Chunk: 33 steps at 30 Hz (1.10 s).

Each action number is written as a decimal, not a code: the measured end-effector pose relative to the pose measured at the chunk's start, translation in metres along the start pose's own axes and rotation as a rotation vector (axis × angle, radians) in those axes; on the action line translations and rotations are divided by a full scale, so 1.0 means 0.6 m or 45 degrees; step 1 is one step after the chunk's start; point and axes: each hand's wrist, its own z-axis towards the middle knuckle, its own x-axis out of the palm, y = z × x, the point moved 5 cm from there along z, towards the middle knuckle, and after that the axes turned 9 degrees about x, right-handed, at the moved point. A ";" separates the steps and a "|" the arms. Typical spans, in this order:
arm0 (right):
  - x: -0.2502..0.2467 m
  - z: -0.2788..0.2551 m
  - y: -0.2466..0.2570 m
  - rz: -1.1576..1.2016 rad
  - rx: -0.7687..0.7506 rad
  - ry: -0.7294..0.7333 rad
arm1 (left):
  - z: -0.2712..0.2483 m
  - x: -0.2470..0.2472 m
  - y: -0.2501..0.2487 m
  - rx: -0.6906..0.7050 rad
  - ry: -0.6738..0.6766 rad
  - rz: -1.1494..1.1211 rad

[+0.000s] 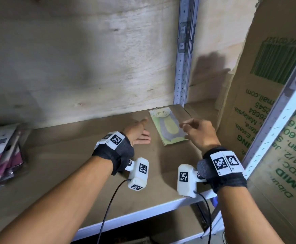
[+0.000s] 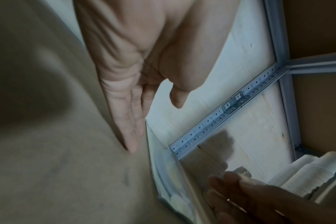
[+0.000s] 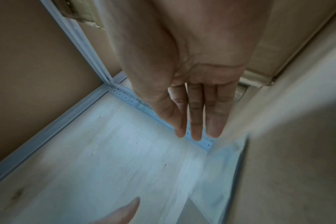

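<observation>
A flat packet [image 1: 170, 126] with a green and grey shape and a round white label lies on the brown shelf board [image 1: 64, 155], near the back right corner. My left hand [image 1: 141, 132] rests edge-on against the board just left of the packet, fingers [image 2: 130, 124] straight and together, holding nothing. The packet's near edge [image 2: 163, 174] shows beside those fingers. My right hand [image 1: 195, 129] hovers over the packet's right side; its fingers [image 3: 197, 115] are straight and empty. I cannot tell whether it touches the packet.
A tall printed cardboard box [image 1: 267, 120] stands close on the right. A perforated metal upright [image 1: 183, 67] runs up the plywood back wall. Several packets [image 1: 1, 152] are stacked at the far left. The shelf's white front rail [image 1: 143, 213] is near my wrists.
</observation>
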 end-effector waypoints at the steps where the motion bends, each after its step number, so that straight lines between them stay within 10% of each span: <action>1: 0.009 -0.007 0.004 0.077 0.005 0.068 | -0.009 -0.021 0.000 0.027 -0.031 0.000; 11: 0.156 -0.151 0.069 0.199 -0.059 0.626 | -0.165 -0.269 -0.017 0.244 -0.423 -0.024; 33: 0.633 -0.283 0.258 -0.158 -0.037 0.918 | -0.287 -0.691 0.001 0.298 -0.842 0.098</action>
